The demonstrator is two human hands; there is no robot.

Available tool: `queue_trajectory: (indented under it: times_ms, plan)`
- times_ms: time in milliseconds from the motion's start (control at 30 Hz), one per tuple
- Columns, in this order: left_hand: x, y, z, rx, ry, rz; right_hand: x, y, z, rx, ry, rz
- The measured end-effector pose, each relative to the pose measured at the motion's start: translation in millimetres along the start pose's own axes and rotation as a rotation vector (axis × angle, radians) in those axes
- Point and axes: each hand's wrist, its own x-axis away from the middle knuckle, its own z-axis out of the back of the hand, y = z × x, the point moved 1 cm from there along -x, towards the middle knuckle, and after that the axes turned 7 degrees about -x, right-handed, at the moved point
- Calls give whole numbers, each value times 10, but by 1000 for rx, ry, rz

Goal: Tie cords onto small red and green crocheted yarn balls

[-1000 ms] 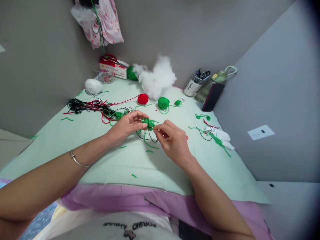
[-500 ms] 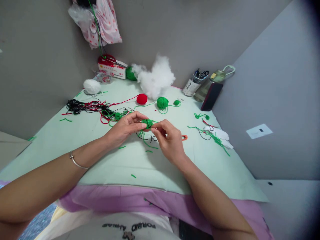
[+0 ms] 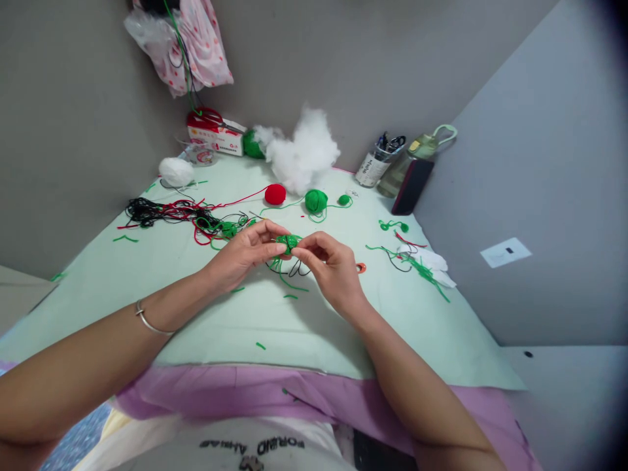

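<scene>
A small green crocheted piece (image 3: 287,243) with black yarn across it is held above the middle of the table. My left hand (image 3: 252,252) pinches its left side between thumb and fingers. At its right edge, my right hand (image 3: 330,265) is closed in a pinch, thumb against forefinger; whether a needle or yarn end lies between them is too small to tell. Green yarn tails (image 3: 289,282) and a looped black strand (image 3: 296,268) hang beneath the piece. Behind my left hand lies a tangle of black and red yarn (image 3: 169,214) with green bits.
Red (image 3: 275,194) and green (image 3: 316,201) yarn balls sit beyond my hands, before white stuffing (image 3: 304,154). A white yarn ball (image 3: 176,171) and boxed scissors (image 3: 206,119) stand back left. A pen cup (image 3: 373,169), bottle (image 3: 395,173) and phone (image 3: 413,188) are back right. Green scraps (image 3: 426,278) lie right.
The green piece has turned slightly and my right fingertips have shifted a little along its edge. The black strand below now forms a loop. The whole view has shifted slightly.
</scene>
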Motion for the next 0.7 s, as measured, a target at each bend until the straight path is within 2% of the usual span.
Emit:
queue_trajectory:
  times_ms: [200, 367, 533, 700]
  plan:
    - [-2, 88, 56, 75, -68, -50, 29, -124, 63, -54, -28, 80]
    - [-25, 78, 117, 112, -85, -18, 38, -135, 79, -63, -66, 93]
    - [-36, 59, 87, 94, -67, -18, 19, -33, 61, 6, 14, 45]
    - [-30, 13, 30, 80, -24, -35, 14, 16, -1, -78, -12, -82]
